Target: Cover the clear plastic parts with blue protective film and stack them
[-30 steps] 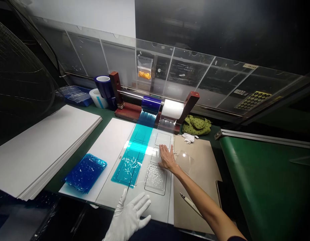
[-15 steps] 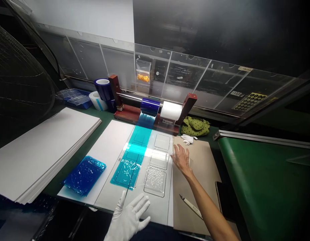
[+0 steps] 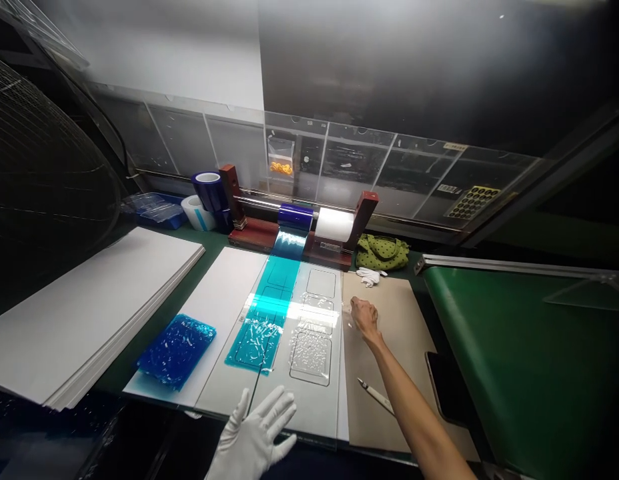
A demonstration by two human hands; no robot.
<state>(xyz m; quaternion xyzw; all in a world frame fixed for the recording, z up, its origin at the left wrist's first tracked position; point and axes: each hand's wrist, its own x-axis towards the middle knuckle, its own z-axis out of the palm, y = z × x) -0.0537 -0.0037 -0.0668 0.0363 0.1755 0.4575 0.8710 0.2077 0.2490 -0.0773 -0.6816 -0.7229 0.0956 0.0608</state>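
My left hand (image 3: 257,430), in a white glove, lies palm down with fingers spread at the near edge of a glass plate (image 3: 224,393). Beyond it a strip of translucent blue film (image 3: 272,303) runs back over the plate to a blue film roll (image 3: 296,218). Clear film pieces (image 3: 311,353) lie over outlined rectangles to the right. My bare right hand (image 3: 364,317) is closed, fingers curled, above the brown board (image 3: 384,420) beside the plate's right edge. Whatever it may pinch is hidden. A craft knife (image 3: 374,395) lies near my right forearm.
A red-brown stand (image 3: 259,241) carries the blue roll and a white roll (image 3: 334,225). Stacked white sheets (image 3: 99,293) and blue film pieces (image 3: 177,350) lie left. A green pouch (image 3: 382,252), white glove-like cloth (image 3: 370,276), phone (image 3: 447,387) and green surface (image 3: 519,360) are right.
My right hand has gone from spread fingers to a closed hand near the plate's right edge. My left hand stays almost in place. The view has tilted up slightly.
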